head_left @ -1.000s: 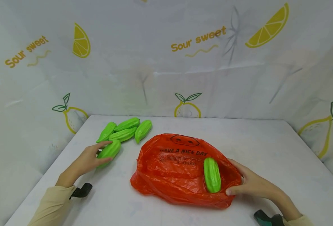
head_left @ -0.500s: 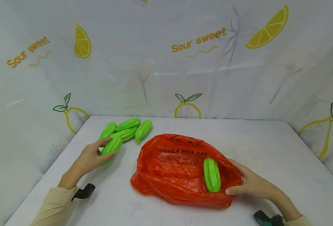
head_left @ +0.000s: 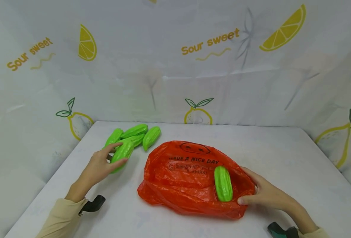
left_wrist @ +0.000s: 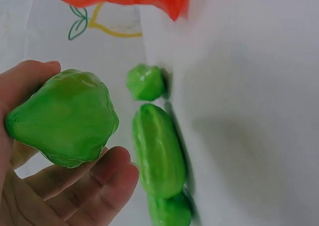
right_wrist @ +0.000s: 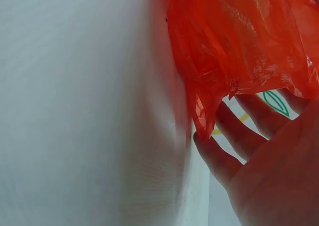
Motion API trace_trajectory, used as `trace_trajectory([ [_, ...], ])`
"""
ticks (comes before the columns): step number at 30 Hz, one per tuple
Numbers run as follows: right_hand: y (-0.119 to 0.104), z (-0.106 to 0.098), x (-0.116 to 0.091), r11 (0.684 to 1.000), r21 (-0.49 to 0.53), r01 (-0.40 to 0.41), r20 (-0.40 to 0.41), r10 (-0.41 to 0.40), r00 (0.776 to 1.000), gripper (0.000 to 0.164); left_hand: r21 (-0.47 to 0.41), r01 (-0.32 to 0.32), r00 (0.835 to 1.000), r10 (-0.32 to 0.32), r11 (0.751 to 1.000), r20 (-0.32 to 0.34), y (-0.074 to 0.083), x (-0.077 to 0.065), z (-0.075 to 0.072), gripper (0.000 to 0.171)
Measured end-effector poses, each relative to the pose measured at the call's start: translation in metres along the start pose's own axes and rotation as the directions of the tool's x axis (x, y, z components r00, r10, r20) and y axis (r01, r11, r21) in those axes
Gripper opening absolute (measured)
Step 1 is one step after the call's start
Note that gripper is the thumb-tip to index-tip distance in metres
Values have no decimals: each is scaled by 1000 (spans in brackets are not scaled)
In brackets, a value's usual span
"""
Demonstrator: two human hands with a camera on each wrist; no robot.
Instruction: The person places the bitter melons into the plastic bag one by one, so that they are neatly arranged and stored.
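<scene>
My left hand (head_left: 99, 167) holds a green, ridged bitter melon (head_left: 122, 156) between thumb and fingers, raised off the table in the left wrist view. Behind it lie several more bitter melons (head_left: 135, 131) in a loose cluster at the table's back left. A red plastic bag (head_left: 181, 190) lies mid-table with its mouth spread toward me. Inside its right part rests one bitter melon (head_left: 223, 183). My right hand (head_left: 266, 193) holds the bag's right side, thumb on the rim and fingers behind the plastic. The bag partly hides those fingers in the head view.
The white table (head_left: 270, 145) carries the bag and the bitter melons. A white backdrop printed with lemons (head_left: 197, 115) rises along its back edge and sides. Both wrists wear dark camera mounts (head_left: 93, 204) close to the tabletop.
My left hand has lifted its bitter melon and shifted it a little to the right. The right hand and the bag have stayed almost in place.
</scene>
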State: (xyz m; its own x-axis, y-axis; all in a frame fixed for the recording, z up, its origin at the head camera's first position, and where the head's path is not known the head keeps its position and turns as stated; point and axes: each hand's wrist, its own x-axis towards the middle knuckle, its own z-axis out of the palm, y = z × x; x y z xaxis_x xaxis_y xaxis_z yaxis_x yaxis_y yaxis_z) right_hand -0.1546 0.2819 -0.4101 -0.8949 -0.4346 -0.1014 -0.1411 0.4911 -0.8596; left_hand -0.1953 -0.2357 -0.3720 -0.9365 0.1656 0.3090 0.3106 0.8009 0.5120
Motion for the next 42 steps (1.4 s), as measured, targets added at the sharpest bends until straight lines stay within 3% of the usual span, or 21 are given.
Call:
trace_trajectory([
  [7,-3,1,0,996,-93,13,-75,-20,997,87,-32,-14,1000,14,999,-7,16,1,3,58],
  [18,-6,8,2,988,-149,47,-169,-73,983,78,-69,-12,1000,11,998,-10,51,3,9,57],
  [26,-6,8,1,992,-122,33,-150,-52,987,79,-103,-24,1000,24,994,-4,77,9,17,59],
  [31,-5,8,1,993,-113,42,-135,-57,989,79,-111,-70,997,72,991,12,92,13,24,59],
  [42,-4,7,0,992,-112,52,-117,-65,991,79,-210,-111,985,136,971,107,115,18,39,63],
])
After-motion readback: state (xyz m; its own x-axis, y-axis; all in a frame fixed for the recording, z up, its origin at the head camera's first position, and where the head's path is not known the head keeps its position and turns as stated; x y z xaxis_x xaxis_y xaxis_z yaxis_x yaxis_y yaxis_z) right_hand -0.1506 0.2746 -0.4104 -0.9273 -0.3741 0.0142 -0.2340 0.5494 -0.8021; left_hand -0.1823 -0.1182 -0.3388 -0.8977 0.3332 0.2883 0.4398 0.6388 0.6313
